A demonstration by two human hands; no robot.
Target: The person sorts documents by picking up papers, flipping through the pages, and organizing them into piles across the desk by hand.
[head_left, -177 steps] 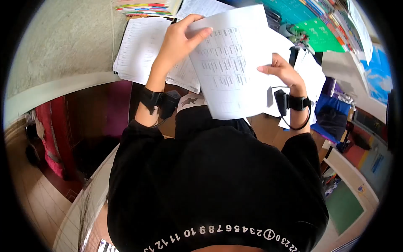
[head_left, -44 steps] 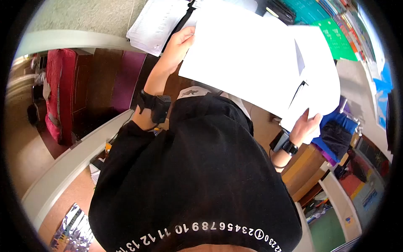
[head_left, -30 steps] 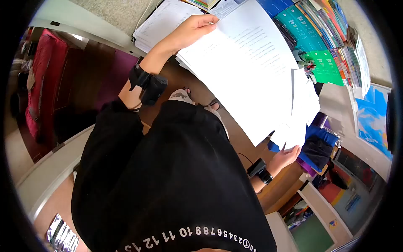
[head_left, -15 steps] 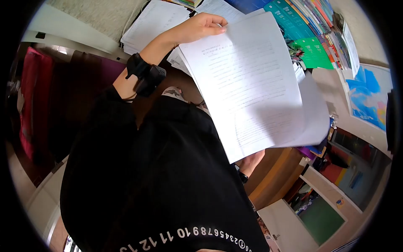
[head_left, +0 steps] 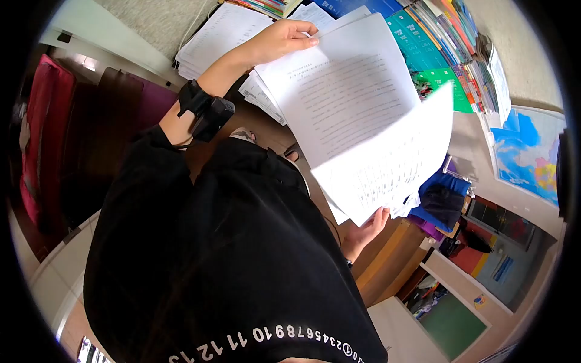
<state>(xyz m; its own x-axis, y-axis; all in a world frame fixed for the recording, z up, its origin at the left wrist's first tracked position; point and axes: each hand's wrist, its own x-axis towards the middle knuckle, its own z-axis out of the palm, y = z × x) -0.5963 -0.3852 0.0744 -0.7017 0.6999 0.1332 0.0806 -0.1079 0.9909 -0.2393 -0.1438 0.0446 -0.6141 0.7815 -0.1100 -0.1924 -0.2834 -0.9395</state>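
Note:
In the head view, my left hand (head_left: 287,40) is closed on the top left corner of a stack of printed paper sheets (head_left: 339,91), thumb on the front. A black device (head_left: 209,112) is strapped to that wrist. My right hand (head_left: 366,233) pinches the sheets at their lower edge, its fingers partly hidden behind the paper. Across the lower half, a curled sheet (head_left: 387,157) folds over the page beneath, its far corner raised at the right. Lines of print cover the page, too small to read.
Behind the sheets are paper piles (head_left: 224,36), teal books (head_left: 417,39), a green book (head_left: 451,85) and a row of upright books (head_left: 448,30). A red cushion-like item (head_left: 45,139) is at left. At right are a blue bag-like item (head_left: 433,199) and a colourful picture (head_left: 526,157).
A sheet that hung behind at the right now curls over the lower half of the front page. My right hand has come into fuller view at the lower edge. My left hand shifted slightly left.

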